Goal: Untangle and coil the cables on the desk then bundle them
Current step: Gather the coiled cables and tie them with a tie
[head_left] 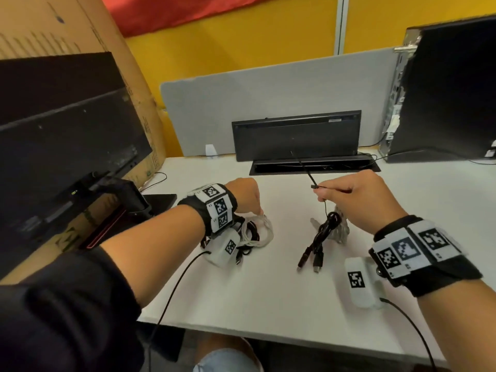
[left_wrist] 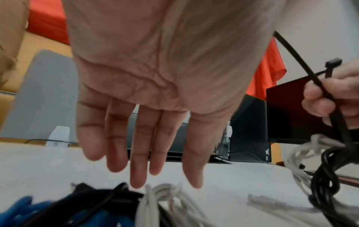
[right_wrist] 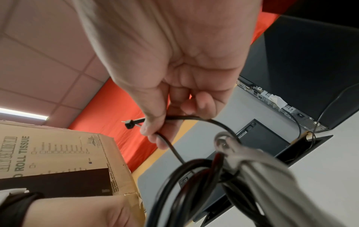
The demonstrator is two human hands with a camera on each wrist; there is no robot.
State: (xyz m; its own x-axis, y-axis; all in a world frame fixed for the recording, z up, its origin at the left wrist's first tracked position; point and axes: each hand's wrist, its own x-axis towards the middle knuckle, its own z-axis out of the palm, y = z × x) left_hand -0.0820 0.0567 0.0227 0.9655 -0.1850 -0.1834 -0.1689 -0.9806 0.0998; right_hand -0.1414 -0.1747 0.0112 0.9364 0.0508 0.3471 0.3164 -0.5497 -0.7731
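1. I judge this the bundling step: my right hand [head_left: 357, 200] pinches a black zip tie [left_wrist: 310, 73], its strap running down to the bundle of black and grey cables [head_left: 326, 232] on the white desk [head_left: 268, 304].
2. My left hand [left_wrist: 147, 107] is open, fingers straight, hovering over the second pile of coiled white and black cables [head_left: 255, 232], gripping nothing.
3. Next, I think, the tie needs pulling snug while that bundle is held steady.
4. Room: clear desk lies between the piles and toward the near edge; the open cable tray [head_left: 308, 167] sits behind, the monitor [head_left: 67, 135] to the left.
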